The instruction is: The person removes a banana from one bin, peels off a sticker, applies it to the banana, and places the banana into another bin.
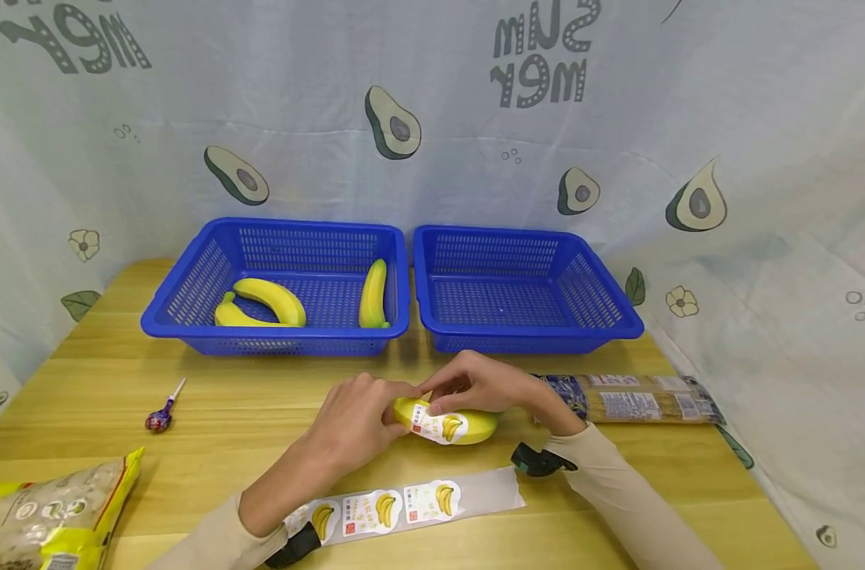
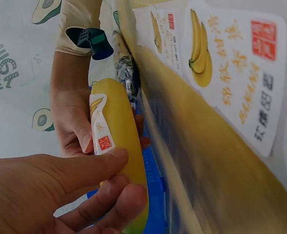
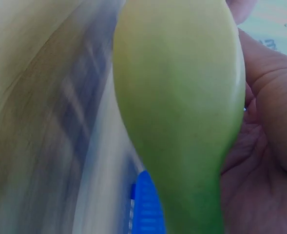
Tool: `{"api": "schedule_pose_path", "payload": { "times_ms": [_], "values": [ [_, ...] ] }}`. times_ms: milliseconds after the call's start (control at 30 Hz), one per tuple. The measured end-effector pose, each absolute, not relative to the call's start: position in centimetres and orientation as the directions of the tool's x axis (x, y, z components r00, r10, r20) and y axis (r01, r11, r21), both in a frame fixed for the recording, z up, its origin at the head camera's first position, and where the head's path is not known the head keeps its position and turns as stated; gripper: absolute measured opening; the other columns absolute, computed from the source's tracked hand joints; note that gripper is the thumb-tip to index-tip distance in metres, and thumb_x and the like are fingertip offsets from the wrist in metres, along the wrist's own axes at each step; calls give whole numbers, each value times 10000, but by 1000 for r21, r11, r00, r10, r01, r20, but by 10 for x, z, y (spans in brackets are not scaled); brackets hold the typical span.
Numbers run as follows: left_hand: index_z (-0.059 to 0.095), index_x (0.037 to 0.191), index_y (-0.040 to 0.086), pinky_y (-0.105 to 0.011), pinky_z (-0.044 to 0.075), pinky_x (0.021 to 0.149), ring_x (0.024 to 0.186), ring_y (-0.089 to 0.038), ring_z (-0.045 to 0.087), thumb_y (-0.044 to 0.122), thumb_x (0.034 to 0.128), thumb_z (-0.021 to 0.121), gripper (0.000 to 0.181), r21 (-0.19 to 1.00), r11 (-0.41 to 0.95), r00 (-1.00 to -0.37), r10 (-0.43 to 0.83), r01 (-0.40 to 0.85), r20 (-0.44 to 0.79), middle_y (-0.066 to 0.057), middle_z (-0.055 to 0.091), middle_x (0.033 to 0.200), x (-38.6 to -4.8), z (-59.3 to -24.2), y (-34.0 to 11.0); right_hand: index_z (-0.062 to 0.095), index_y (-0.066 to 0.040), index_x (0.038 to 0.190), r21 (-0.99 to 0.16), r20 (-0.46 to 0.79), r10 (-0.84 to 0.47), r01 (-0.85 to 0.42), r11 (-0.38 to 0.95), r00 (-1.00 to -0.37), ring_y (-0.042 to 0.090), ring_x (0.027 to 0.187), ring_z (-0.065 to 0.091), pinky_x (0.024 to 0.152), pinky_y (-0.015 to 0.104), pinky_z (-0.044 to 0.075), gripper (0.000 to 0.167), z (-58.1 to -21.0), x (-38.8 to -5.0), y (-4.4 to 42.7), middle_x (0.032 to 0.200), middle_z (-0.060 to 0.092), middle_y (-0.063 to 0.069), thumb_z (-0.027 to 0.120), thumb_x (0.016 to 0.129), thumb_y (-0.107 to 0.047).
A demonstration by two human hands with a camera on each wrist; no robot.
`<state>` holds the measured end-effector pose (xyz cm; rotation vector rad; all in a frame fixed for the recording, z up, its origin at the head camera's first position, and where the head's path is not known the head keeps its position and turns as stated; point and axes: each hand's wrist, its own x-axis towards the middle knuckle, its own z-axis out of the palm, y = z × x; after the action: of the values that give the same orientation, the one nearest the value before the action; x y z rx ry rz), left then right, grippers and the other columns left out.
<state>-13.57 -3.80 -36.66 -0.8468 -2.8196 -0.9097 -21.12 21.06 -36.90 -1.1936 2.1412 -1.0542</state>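
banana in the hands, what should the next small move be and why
Probably smooth the label down with the right hand: the label lies along the banana, the right thumb is at the label's edge, and the left hand grips one end.

We are at a small staged work corner, and we cannot tell whether a home or a lab lies beyond it. Behind the wood-grain table (image 1: 240, 427) we see a pale curtain (image 1: 318, 47) hung as a backdrop, printed with avocados, flowers and mirrored "summer" lettering. Two blue plastic baskets (image 1: 290, 331) and a sticker strip (image 1: 432, 507) give us a labelling bench, while a lollipop (image 1: 163, 416) and packaged food (image 1: 624, 404) add a household touch.
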Motion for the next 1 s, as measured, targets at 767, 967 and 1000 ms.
{"api": "schedule_pose_path", "payload": {
  "times_ms": [767, 967, 1000],
  "values": [
    [658, 1375, -64, -398, 627, 973, 1120, -341, 742, 73, 1085, 642, 321, 997, -75, -962, 274, 0, 20, -202, 739, 1240, -158, -349, -22, 623, 122, 1414, -848, -67, -849, -418, 325, -524, 140, 910, 767, 805, 350, 660, 491, -337, -191, 261, 1005, 807, 107, 783, 995, -78],
    [582, 1444, -96, -410, 585, 1057, 1137, -263, 742, 74, 1115, 579, 371, 935, -270, -953, 256, -232, -162, -271, 679, 1353, -165, -355, -13, 576, 160, 1430, -884, 0, -872, -407, 229, -490, 125, 920, 752, 724, 329, 658, 493, -332, -192, 270, 1018, 786, 171, 752, 1002, -12],
    [574, 1447, -107, -403, 582, 1060, 1138, -257, 742, 67, 1116, 573, 374, 923, -297, -952, 253, -247, -173, -286, 668, 1367, -166, -356, -12, 573, 158, 1435, -887, 7, -873, -407, 220, -488, 125, 920, 752, 714, 327, 657, 491, -330, -192, 271, 1021, 785, 174, 746, 1004, -3]
  ]
}}
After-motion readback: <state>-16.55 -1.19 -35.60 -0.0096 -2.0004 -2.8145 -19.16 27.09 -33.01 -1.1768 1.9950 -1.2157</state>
